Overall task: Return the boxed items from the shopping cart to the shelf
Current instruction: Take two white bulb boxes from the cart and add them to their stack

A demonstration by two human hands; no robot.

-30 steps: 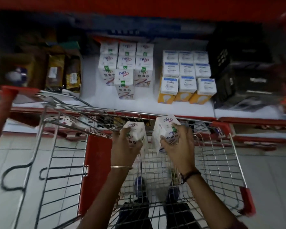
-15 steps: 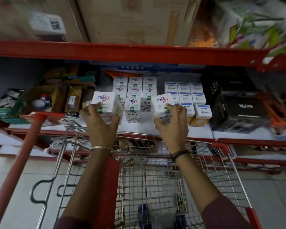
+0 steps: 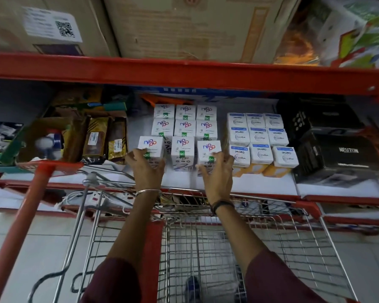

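My left hand point(image 3: 148, 168) grips a white Nippo box point(image 3: 151, 146) on the white shelf point(image 3: 260, 184), at the left end of the front row. My right hand point(image 3: 218, 171) grips another white Nippo box point(image 3: 208, 150) at the right end of that row. A third Nippo box point(image 3: 182, 150) stands between them. More Nippo boxes point(image 3: 185, 122) are stacked behind. The wire shopping cart point(image 3: 206, 248) is below my arms, pushed up against the shelf; I see no boxes in the part of its basket that shows.
White Wipro Garnet boxes point(image 3: 258, 138) stand right of the Nippo boxes, with black boxes point(image 3: 333, 154) further right. Brown packets point(image 3: 105, 141) sit to the left. A red shelf beam point(image 3: 184, 71) runs overhead with cardboard cartons point(image 3: 184, 25) on it. A red post point(image 3: 20, 226) stands left of the cart.
Both hands lifted the two boxes from the cart up to the shelf and moved them forward into the front row, either side of the middle box.
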